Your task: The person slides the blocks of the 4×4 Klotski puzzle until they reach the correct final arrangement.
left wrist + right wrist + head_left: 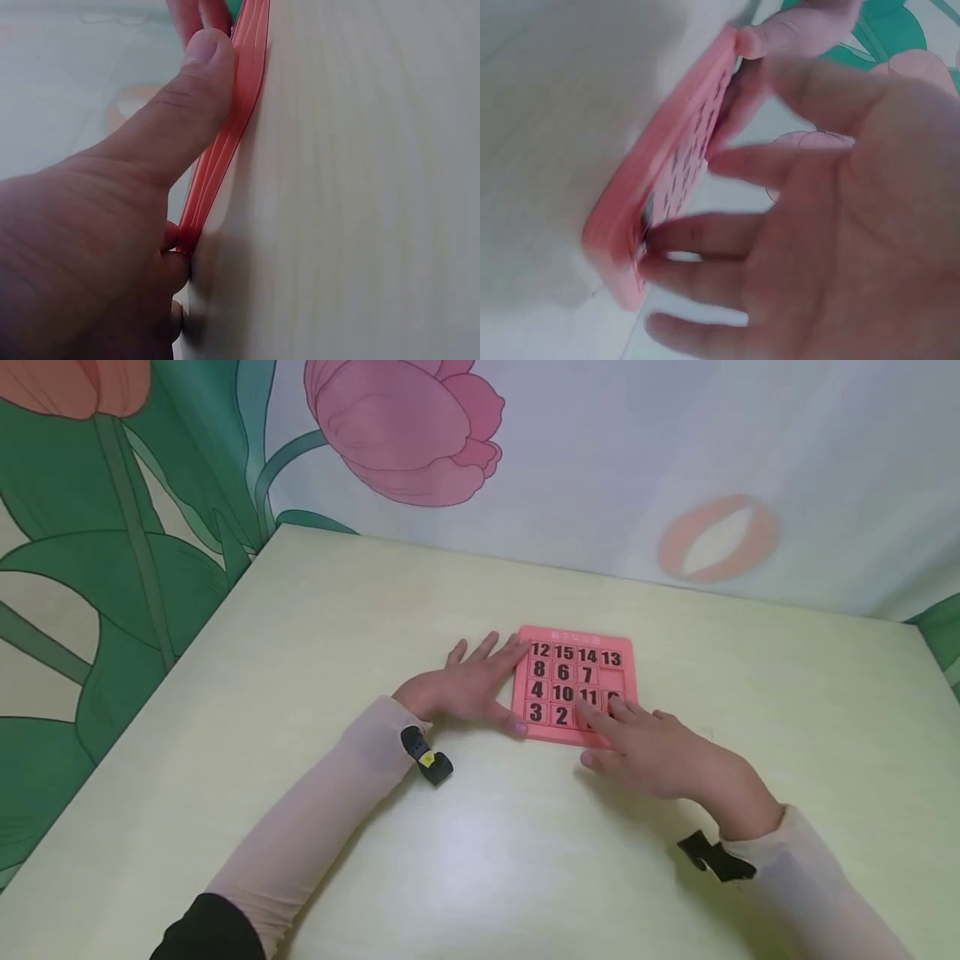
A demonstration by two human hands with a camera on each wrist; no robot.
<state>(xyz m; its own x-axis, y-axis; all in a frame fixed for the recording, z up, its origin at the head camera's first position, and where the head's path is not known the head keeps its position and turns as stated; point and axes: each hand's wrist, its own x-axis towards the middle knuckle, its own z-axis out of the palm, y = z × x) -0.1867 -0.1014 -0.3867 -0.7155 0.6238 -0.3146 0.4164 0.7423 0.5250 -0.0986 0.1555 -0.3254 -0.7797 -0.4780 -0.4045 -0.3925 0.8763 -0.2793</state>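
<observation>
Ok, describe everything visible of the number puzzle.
The number puzzle is a pink, plastic-looking frame of black-numbered tiles, top row 12, 15, 14, 13, a gap ending its second row. It lies face up on the table. The left hand touches its left edge; the right hand hides its lower right corner.

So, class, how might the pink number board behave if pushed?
The pink number board probably stays stiff, given its straight rim. Being flat, it likely slides rather than tips. Its tiles might shift into the gap below 13.
</observation>
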